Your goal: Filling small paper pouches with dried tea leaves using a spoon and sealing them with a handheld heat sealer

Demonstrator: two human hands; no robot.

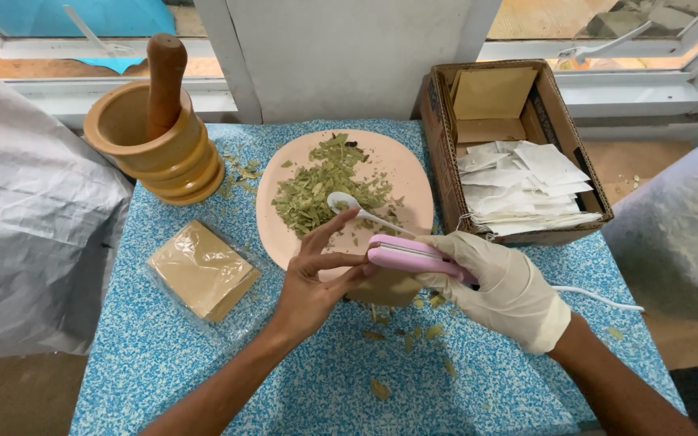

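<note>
Crumbs of dried leaf (380,390) lie scattered on the blue speckled tablecloth (203,379), nearest the viewer, below the pink plate (401,173).

Right hand (504,284), in a pale glove: fingers wrapped around a pink handheld sealer (408,256), at the plate's lower edge; a white cord (599,297) trails from it to the right.

Left hand (310,278), bare: fingers half spread, fingertips touching the sealer's left end and a tan paper pouch (385,289) that sits under the sealer, overlapping the plate's lower rim. Whether this hand pinches the pouch cannot be told.

Clear packet of flat tan pouches (202,270): left of the plate, well apart from it.

White plastic spoon (357,210): on the plate, bowl against the leaf heap.

Heap of dried green leaves (321,187): covering the plate's left and upper part.

Wooden mortar (155,145) with upright pestle (165,77): beyond the plate's upper left, a few leaf bits between them.

Cardboard box (563,234): just right of the plate, holding a pile of white sachets (523,187) and tan card pieces (490,101).
</note>
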